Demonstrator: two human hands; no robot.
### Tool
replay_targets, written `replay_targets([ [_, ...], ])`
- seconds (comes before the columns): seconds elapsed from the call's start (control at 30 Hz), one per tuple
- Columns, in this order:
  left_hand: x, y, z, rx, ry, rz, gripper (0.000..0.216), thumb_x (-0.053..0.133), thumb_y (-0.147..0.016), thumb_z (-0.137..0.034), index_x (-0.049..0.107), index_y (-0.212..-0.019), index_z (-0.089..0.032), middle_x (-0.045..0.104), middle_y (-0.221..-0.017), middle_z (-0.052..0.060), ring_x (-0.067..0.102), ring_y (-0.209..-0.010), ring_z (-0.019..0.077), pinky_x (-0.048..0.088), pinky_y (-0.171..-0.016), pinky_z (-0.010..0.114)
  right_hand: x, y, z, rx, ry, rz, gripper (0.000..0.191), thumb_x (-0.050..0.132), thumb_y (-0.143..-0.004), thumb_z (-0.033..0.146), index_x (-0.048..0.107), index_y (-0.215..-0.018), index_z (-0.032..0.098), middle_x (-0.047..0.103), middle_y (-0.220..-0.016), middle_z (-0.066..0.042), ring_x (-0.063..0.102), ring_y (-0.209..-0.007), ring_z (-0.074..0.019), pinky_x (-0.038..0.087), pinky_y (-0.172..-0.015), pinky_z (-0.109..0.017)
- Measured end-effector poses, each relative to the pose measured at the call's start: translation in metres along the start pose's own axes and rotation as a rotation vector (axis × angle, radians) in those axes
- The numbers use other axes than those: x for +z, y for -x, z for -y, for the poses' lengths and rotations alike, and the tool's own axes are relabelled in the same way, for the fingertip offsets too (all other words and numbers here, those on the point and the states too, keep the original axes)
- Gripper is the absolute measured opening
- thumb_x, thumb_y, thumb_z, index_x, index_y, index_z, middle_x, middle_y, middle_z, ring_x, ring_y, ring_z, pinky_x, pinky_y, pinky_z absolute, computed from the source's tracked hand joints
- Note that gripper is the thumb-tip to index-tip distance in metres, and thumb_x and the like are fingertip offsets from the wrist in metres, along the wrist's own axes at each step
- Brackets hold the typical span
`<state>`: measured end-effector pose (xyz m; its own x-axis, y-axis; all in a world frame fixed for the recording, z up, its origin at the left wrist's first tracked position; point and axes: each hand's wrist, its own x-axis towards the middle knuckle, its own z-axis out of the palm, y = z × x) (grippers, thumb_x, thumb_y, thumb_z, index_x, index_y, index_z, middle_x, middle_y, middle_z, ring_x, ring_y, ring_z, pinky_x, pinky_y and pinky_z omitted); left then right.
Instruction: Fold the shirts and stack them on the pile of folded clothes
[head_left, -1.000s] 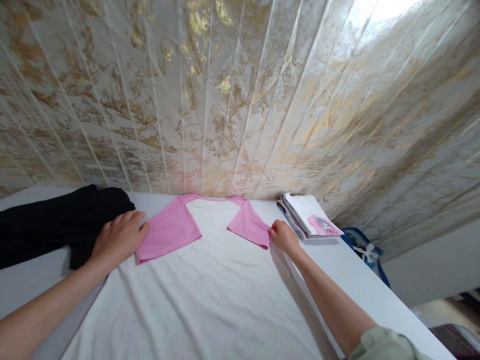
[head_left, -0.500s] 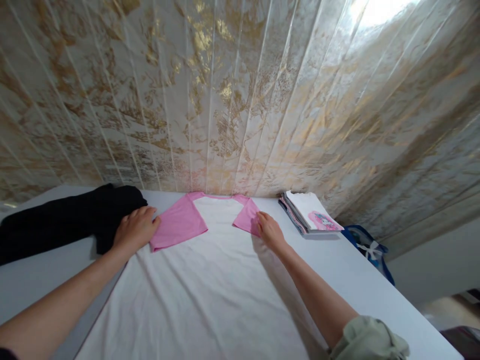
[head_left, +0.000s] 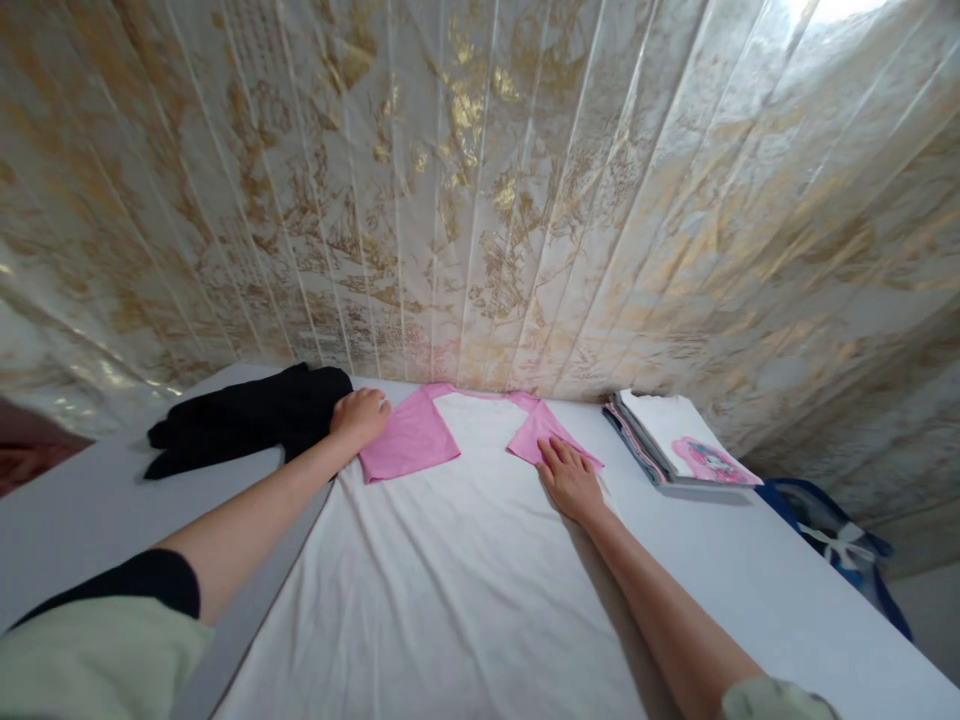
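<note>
A white T-shirt [head_left: 442,560] with pink raglan sleeves lies spread on the white table, its neckline toward the curtain. My left hand [head_left: 362,416] is at the outer edge of the left pink sleeve [head_left: 411,440], fingers bent and closed on the fabric; the fingertips are partly hidden. Beside that hand, touching or very near it, is a black garment [head_left: 240,415]. My right hand [head_left: 571,482] rests flat across the lower edge of the right pink sleeve [head_left: 541,428] and the white body, fingers spread.
Several folded garments form a stack [head_left: 675,430] at the back right, a white one with a pink print on top. A blue-trimmed clear bag [head_left: 840,545] sits beyond the table's right edge. A gold-patterned curtain [head_left: 480,200] hangs along the back.
My right hand has gone from holding the right sleeve's outer edge to lying flat on it, and more of that sleeve shows spread outward. The camera view has turned left.
</note>
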<state>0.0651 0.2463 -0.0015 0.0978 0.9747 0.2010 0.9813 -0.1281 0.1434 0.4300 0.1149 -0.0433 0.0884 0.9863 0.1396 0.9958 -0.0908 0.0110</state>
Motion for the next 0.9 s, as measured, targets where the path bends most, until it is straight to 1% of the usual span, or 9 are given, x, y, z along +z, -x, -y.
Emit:
replay_targets([
  [0.1,0.013,-0.005,-0.027,0.170,0.025,0.027,0.046,0.029,-0.096,-0.034,0.055,-0.130,-0.019,0.055,-0.139,0.008,0.048,-0.129,0.0201,0.035,-0.106,0.032,0.001,0.000,0.000,0.006,-0.004,0.007,0.051,0.031,-0.100,0.043,0.036,-0.148,0.027,0.035,-0.154,-0.005,0.030,-0.141,-0.0218,0.023,-0.112,-0.042],
  [0.2,0.032,-0.005,-0.043,0.249,0.028,0.100,0.053,0.032,-0.095,-0.040,0.045,-0.141,-0.017,0.043,-0.150,0.008,0.038,-0.137,0.0207,0.029,-0.111,0.035,0.001,-0.001,0.000,0.015,-0.001,0.016,0.052,0.030,-0.100,0.044,0.035,-0.148,0.028,0.034,-0.155,-0.005,0.029,-0.141,-0.0224,0.023,-0.112,-0.044],
  [0.3,0.043,-0.007,-0.042,0.235,0.016,0.139,0.060,0.026,-0.096,-0.043,0.031,-0.149,-0.014,0.029,-0.157,0.009,0.026,-0.144,0.0232,0.022,-0.114,0.043,0.002,-0.004,-0.001,0.022,-0.001,0.023,0.053,0.029,-0.099,0.046,0.034,-0.149,0.029,0.032,-0.156,-0.005,0.028,-0.142,-0.0233,0.022,-0.112,-0.045],
  [0.37,0.045,-0.011,-0.038,0.213,0.008,0.159,0.062,0.023,-0.097,-0.045,0.027,-0.151,-0.014,0.025,-0.159,0.009,0.023,-0.145,0.0239,0.020,-0.115,0.045,0.002,-0.005,-0.001,0.025,-0.004,0.022,0.053,0.029,-0.099,0.046,0.034,-0.149,0.028,0.032,-0.156,-0.005,0.028,-0.142,-0.0238,0.022,-0.112,-0.045],
  [0.47,0.041,-0.016,-0.036,0.187,0.000,0.181,0.063,0.022,-0.096,-0.048,0.026,-0.151,-0.017,0.021,-0.160,0.008,0.022,-0.146,0.0245,0.018,-0.115,0.044,0.002,-0.005,-0.001,0.014,-0.014,0.008,0.053,0.029,-0.099,0.047,0.036,-0.148,0.027,0.033,-0.155,-0.005,0.028,-0.141,-0.0243,0.022,-0.112,-0.045],
  [0.57,0.032,-0.015,-0.039,0.178,-0.007,0.203,0.063,0.024,-0.096,-0.050,0.028,-0.151,-0.020,0.025,-0.159,0.007,0.025,-0.145,0.0249,0.021,-0.114,0.043,0.000,-0.002,-0.002,0.008,-0.033,-0.005,0.053,0.030,-0.099,0.047,0.036,-0.148,0.027,0.034,-0.155,-0.005,0.028,-0.141,-0.0238,0.022,-0.112,-0.044],
  [0.67,0.020,0.002,-0.043,0.171,-0.022,0.174,0.061,0.027,-0.096,-0.047,0.030,-0.150,-0.018,0.031,-0.157,0.009,0.026,-0.144,0.0255,0.018,-0.115,0.044,0.000,-0.001,-0.002,0.008,-0.058,-0.010,0.053,0.029,-0.099,0.048,0.037,-0.147,0.027,0.036,-0.154,-0.005,0.029,-0.141,-0.0227,0.021,-0.112,-0.043],
  [0.77,0.012,0.036,-0.040,0.184,-0.038,0.100,0.060,0.028,-0.096,-0.043,0.031,-0.149,-0.015,0.031,-0.156,0.010,0.022,-0.146,0.0231,0.010,-0.118,0.042,0.000,-0.001,-0.003,0.006,-0.094,-0.037,0.052,0.031,-0.099,0.047,0.039,-0.146,0.026,0.038,-0.153,-0.005,0.031,-0.140,-0.0214,0.023,-0.112,-0.043],
  [0.9,0.014,0.084,-0.019,0.201,-0.041,0.072,0.060,0.030,-0.096,-0.045,0.038,-0.145,-0.012,0.038,-0.153,0.013,0.031,-0.142,0.0239,0.015,-0.117,0.042,-0.001,-0.002,-0.006,-0.009,-0.136,-0.057,0.049,0.035,-0.099,0.043,0.042,-0.143,0.024,0.040,-0.151,-0.007,0.034,-0.138,-0.0196,0.026,-0.111,-0.040],
])
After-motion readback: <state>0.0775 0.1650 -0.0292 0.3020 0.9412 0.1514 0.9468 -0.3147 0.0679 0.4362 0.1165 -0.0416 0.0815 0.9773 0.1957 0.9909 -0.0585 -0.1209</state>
